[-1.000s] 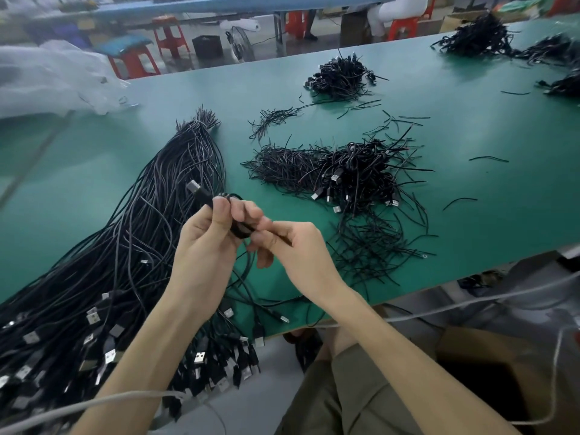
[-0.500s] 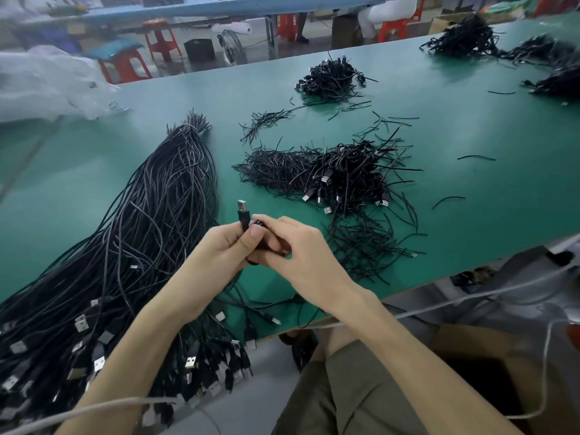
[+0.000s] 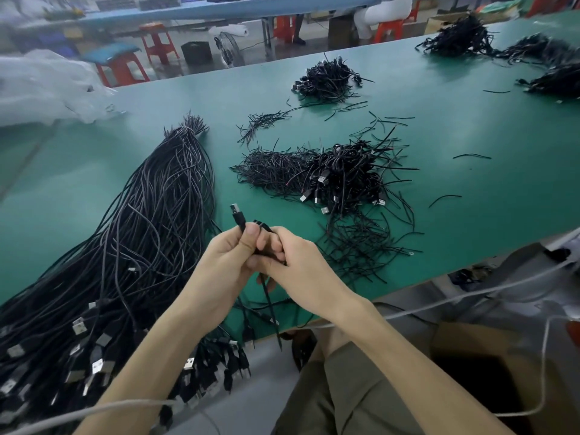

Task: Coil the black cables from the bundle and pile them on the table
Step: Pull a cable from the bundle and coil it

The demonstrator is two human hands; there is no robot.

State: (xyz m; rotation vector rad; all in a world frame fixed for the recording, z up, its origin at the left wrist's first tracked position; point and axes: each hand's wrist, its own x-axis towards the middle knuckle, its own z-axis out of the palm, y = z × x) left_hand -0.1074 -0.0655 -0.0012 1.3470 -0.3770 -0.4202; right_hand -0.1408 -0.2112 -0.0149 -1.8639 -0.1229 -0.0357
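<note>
A long bundle of straight black cables point(image 3: 150, 221) lies on the left of the green table point(image 3: 470, 199), its USB plugs hanging over the near edge. Just right of it, my left hand point(image 3: 226, 262) grips one black cable point(image 3: 239, 216) whose USB plug sticks up above my thumb. My right hand point(image 3: 298, 262) is pressed against the left and pinches the same cable's loops, while a loose tail hangs down between the wrists. A pile of coiled cables point(image 3: 342, 177) lies beyond my hands.
Short black ties point(image 3: 354, 246) are strewn right of my hands. More coiled piles sit at the table's far middle point(image 3: 326, 80) and far right point(image 3: 458, 39). A clear plastic bag point(image 3: 40, 86) lies far left. A cardboard box point(image 3: 489, 372) stands under the near edge.
My hands have closed tighter together around the cable. The USB plug, earlier tilted to the left above my left hand, now points upward above my thumb.
</note>
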